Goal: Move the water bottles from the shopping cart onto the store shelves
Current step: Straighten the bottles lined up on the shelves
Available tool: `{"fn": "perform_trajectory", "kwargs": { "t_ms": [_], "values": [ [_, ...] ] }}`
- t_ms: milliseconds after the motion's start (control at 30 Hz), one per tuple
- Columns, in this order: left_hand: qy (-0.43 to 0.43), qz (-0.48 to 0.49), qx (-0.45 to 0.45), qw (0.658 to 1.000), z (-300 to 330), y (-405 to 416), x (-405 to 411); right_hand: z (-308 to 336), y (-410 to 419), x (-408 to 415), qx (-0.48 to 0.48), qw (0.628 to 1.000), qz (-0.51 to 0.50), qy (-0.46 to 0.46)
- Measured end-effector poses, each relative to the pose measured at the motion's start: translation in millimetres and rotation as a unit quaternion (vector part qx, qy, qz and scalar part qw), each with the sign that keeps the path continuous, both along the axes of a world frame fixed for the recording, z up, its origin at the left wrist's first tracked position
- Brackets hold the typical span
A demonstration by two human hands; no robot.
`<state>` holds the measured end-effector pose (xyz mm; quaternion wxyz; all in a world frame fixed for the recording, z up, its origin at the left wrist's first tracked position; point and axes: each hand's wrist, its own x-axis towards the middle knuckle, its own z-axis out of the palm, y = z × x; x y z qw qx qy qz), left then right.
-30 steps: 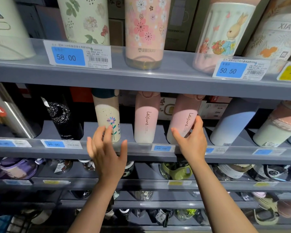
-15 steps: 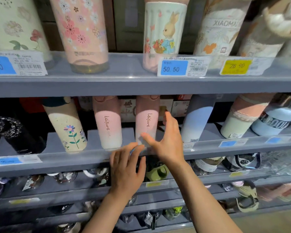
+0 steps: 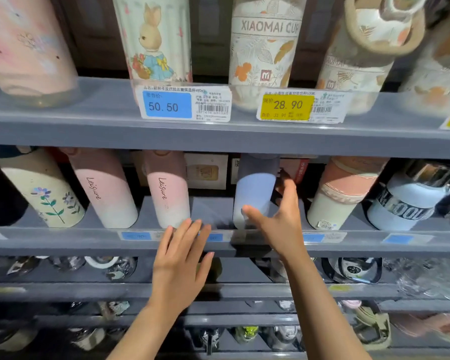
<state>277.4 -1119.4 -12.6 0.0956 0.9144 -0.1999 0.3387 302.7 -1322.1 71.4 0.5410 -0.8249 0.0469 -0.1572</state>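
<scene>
Head view: grey store shelf (image 3: 244, 246) stocked with upright bottles. Right hand (image 3: 281, 224), fingers spread, cups the pale blue water bottle (image 3: 255, 193) standing on that shelf. Left hand (image 3: 179, 266), fingers straight and together, rests at the shelf edge below a pink "Leisure" bottle (image 3: 168, 193).

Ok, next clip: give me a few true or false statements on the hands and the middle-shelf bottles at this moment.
1. The right hand is open around the pale blue bottle. True.
2. The left hand grips a pink Leisure bottle. False: it is open, holding nothing, at the middle shelf's front edge.
3. Two pink Leisure bottles stand on the middle shelf. True.
4. The yellow price tag reads 50.50. False: it reads 28.90.
</scene>
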Motion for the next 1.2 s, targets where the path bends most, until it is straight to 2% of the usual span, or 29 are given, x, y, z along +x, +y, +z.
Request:
{"fn": "perform_trajectory", "kwargs": {
  "t_ms": [67,167,400,667,733,867,1000,1133,1200],
  "values": [
    [0.020,0.031,-0.017,0.999,-2.7,-7.9,-4.5,-2.1,-2.0,9.4,0.012,0.999,0.034,0.004],
    [0.023,0.060,-0.031,0.997,-8.7,-15.8,-5.8,-5.6,0.3,18.7,0.024,0.999,0.028,0.006],
    [-0.019,0.077,-0.052,0.996,-20.3,-25.2,1.3,-13.1,17.7,26.5,-0.119,0.991,-0.049,-0.044],
    [-0.038,0.086,-0.064,0.994,-27.0,-27.6,6.4,-7.5,-6.2,20.0,0.003,0.995,0.099,0.021],
    [-0.045,0.084,-0.066,0.993,-27.7,-27.5,6.7,-9.8,-3.4,20.9,-0.017,0.996,0.084,0.009],
    [-0.043,0.078,-0.069,0.994,-26.0,-27.3,5.4,-15.5,15.1,22.0,-0.133,0.990,-0.026,-0.026],
    [-0.029,0.065,-0.067,0.995,-25.9,-23.3,3.3,-15.2,22.7,20.9,-0.153,0.985,-0.069,-0.045],
    [-0.029,0.061,-0.055,0.996,-25.8,-19.0,2.7,-9.8,11.4,18.5,-0.072,0.997,0.019,0.032],
    [-0.028,0.060,-0.061,0.996,-25.2,-19.7,2.6,-9.1,6.1,16.3,-0.044,0.996,0.073,0.037]
  ]
}}
